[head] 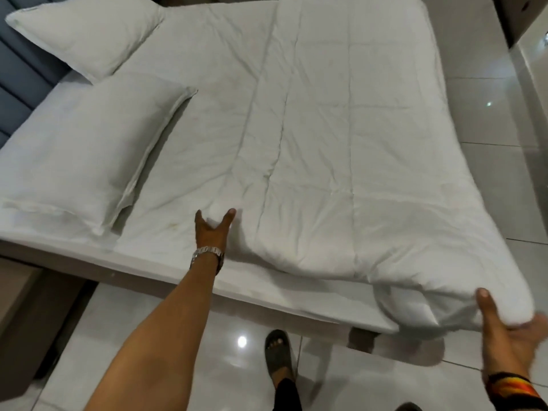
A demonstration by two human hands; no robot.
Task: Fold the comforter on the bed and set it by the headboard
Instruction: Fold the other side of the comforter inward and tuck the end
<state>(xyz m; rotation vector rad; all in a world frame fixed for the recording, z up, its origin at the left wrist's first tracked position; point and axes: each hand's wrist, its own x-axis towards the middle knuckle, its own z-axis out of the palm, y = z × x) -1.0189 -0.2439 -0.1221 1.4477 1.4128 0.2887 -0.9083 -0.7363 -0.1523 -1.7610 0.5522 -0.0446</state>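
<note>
Comforter (pixel 355 143), one, held by left hand (pixel 212 232) and right hand (pixel 504 324); pillows (pixel 80 155), two.

Comforter (pixel 341 143) on bed (pixel 267 292), two pillows (pixel 80 149) left by headboard (pixel 20 72)

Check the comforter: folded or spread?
Comforter lies spread flat across the bed, left hand and right hand at its near edge. Whether already doubled once: cannot tell.
</note>
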